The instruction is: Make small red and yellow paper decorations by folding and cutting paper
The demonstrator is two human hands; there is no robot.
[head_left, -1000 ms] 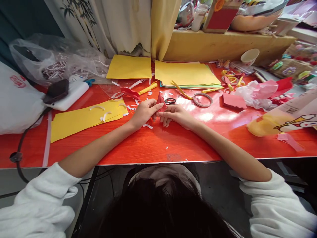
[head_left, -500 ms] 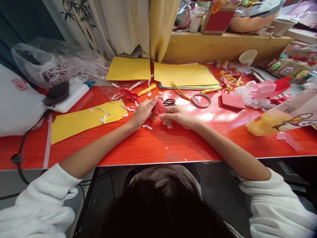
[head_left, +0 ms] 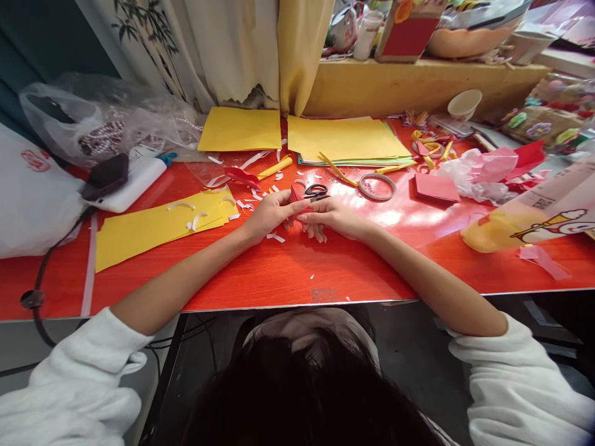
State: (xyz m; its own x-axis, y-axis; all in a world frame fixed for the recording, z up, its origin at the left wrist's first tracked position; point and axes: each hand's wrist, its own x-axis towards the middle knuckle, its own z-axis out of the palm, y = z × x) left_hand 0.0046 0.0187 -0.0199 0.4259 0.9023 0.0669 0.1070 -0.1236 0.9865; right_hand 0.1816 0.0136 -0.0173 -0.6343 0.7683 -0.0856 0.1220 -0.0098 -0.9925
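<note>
Between my two hands, above the red table (head_left: 260,279), is a small folded piece of red paper (head_left: 296,197). My left hand (head_left: 271,215) pinches it from the left, its thumb lying across the front. From the right, my right hand (head_left: 332,218) grips the paper's lower edge between thumb and fingers, the other fingers curled below. Part of the paper is hidden by my fingers. Just behind my right fingers lie scissors (head_left: 317,191) with black handles. White paper scraps (head_left: 276,238) are scattered around my left hand.
Yellow strips (head_left: 153,232) lie at the left, and yellow sheets (head_left: 348,139) at the back. A tape roll (head_left: 377,186), a stack of red paper squares (head_left: 436,188) and a tilted drink cup (head_left: 493,232) are on the right. A phone (head_left: 108,175) rests at far left.
My left thumb has come down across the front of the red paper, covering more of it. The paper has turned and now shows a narrower, pointed side. My right hand has barely moved.
</note>
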